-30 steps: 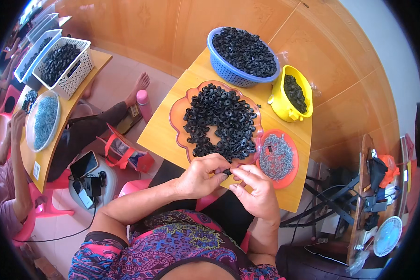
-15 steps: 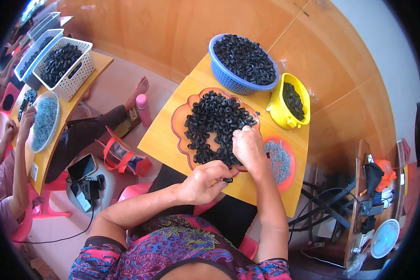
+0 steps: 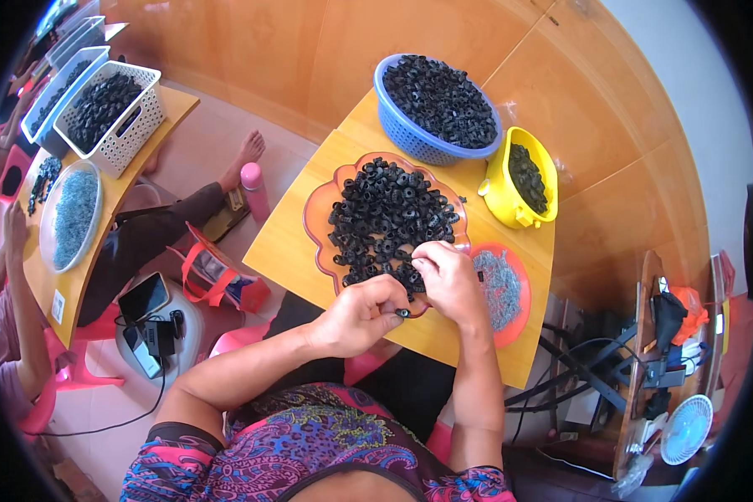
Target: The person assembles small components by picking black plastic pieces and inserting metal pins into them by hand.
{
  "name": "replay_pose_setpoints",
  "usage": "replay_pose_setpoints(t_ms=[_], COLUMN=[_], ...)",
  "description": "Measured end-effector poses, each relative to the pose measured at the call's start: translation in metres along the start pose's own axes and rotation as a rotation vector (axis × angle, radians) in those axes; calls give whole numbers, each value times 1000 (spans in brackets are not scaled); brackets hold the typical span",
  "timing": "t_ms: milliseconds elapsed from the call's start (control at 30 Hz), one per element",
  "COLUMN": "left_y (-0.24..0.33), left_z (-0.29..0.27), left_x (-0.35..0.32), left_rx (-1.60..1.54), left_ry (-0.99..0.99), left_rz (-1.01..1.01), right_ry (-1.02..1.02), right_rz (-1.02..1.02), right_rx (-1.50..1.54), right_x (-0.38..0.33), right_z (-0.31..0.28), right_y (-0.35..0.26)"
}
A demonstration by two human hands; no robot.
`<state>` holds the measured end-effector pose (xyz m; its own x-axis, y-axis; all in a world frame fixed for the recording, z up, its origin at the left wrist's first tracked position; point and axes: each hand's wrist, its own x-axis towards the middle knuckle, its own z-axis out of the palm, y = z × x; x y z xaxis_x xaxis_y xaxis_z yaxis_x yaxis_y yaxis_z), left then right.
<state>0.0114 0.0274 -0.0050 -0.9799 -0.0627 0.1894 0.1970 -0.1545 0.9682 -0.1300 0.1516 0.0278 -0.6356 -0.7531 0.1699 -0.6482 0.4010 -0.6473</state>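
Observation:
Pinched between the thumb and finger of my left hand (image 3: 361,316) is a small black plastic part (image 3: 402,313), at the near edge of an orange scalloped tray (image 3: 316,219). Many loose black ring-like parts (image 3: 385,201) are heaped in that tray. My right hand (image 3: 448,279) is closed just above the tray's near right side, close to my left hand. Its fingertips are pressed together, and what they hold, if anything, is too small to make out. Right of it lies a round orange-red dish (image 3: 519,311) of small silvery metal pieces (image 3: 499,287).
A blue basket (image 3: 418,149) and a yellow tub (image 3: 498,188), both holding black parts, stand at the table's (image 3: 280,243) far side. At left, a co-worker's hand (image 3: 15,234) is near a clear tray (image 3: 99,213) and a white basket (image 3: 134,138). A pink bottle (image 3: 254,188) stands on the floor.
My right hand has moved nearer, down and slightly left from over the heap, toward my left hand. The left hand keeps its pinch on the black part. The co-worker's hand has drawn back from the clear tray.

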Motion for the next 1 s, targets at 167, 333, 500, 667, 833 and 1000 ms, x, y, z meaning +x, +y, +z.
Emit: replay_pose_setpoints(t_ms=[167, 333, 500, 667, 833, 1000], left_y=[-6, -4, -2, -1, -8, 0], left_z=[0, 2, 2, 2, 0, 1], left_x=[1, 1, 2, 1, -2, 0], left_rx=[-192, -254, -204, -143, -100, 79], left_ry=[24, 17, 50, 63, 74, 65], left_rz=[-139, -54, -87, -110, -194, -79], right_ry=[-81, -21, 67, 63, 18, -16], right_rz=[235, 206, 200, 141, 203, 236], right_rx=[673, 939, 895, 729, 712, 668], right_x=[-32, -51, -56, -60, -61, -61], right_z=[-12, -7, -4, 0, -3, -8], right_y=[-10, -20, -29, -25, -27, -28])
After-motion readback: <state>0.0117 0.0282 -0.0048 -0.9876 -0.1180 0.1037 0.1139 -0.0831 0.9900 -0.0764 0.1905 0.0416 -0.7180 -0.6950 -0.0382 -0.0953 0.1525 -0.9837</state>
